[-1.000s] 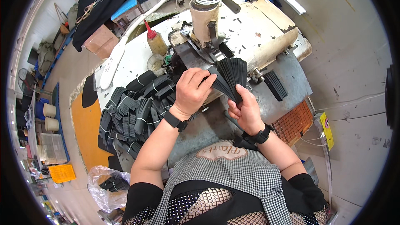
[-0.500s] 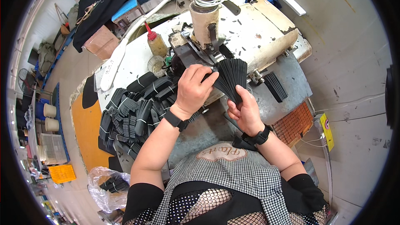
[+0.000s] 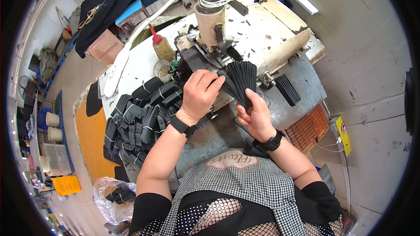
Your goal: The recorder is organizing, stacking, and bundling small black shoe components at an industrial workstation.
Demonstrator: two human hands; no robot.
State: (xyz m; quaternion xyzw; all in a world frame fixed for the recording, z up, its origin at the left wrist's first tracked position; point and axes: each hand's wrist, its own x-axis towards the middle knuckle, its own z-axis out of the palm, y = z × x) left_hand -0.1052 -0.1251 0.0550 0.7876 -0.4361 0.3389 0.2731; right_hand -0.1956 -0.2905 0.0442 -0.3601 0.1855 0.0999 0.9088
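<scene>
A fanned stack of thin black strips (image 3: 243,77) stands in front of the sewing machine, its lower ends gripped between the thumb and fingers of my right hand (image 3: 257,117). At the left edge of the fan, my left hand (image 3: 197,92) pinches the upper end of one strip, which stands slightly apart from the others. The left fingertips are close to the machine's dark working parts (image 3: 200,57). Above both hands rises the cream sewing machine head (image 3: 211,28). Fingers partly hide the pinched strip's end.
Tied bundles of black strips (image 3: 146,109) are heaped left of my left hand. A red-tipped bottle (image 3: 162,47) and small cup (image 3: 162,69) stand behind them. Another strip stack (image 3: 287,90) lies on the metal plate at right. A plastic bag (image 3: 111,207) hangs lower left.
My left fingers have drawn one strip slightly away from the fan, so a gap shows beside it. The right hand keeps its hold. The whole view has shifted a little.
</scene>
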